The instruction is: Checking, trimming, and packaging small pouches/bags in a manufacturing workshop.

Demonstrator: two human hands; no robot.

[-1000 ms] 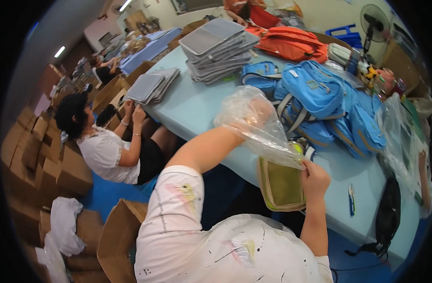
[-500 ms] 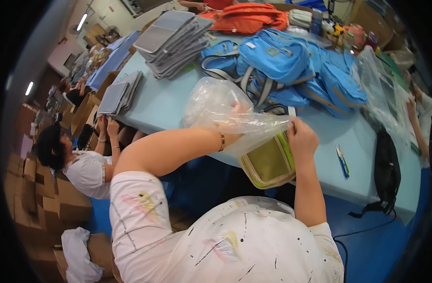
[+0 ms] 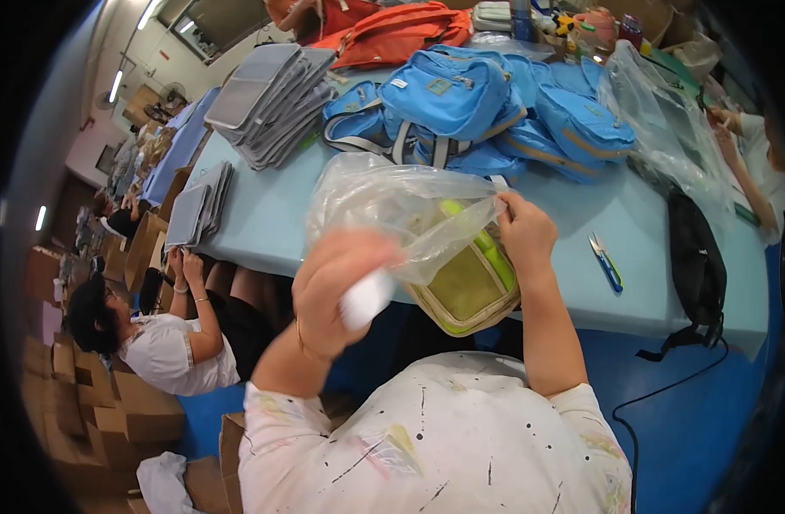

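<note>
At the table's near edge, a clear plastic bag (image 3: 358,190) lies partly around an olive-green bag (image 3: 465,291) with beige piping. The green bag hangs a little over the edge. My right hand (image 3: 527,230) is closed, pinching the plastic at the bag's mouth by the green bag's upper right side. Left of it, my left hand (image 3: 341,287) is raised in front of the plastic and smeared by motion. A small white wad (image 3: 367,300) sits in its closed fingers; its kind is too blurred to tell.
Blue backpacks (image 3: 452,94) are heaped beyond the plastic, with grey flat pouches (image 3: 259,107) stacked to their left. Thread snips (image 3: 606,264) and a black strap-like bag (image 3: 696,265) lie to the right. A co-worker (image 3: 165,343) sits at the left; another person's arm (image 3: 743,171) shows far right.
My left hand has come out of the plastic bag toward me, now with a white wad in it. My right hand still pinches the plastic. The whole view has shifted slightly.
</note>
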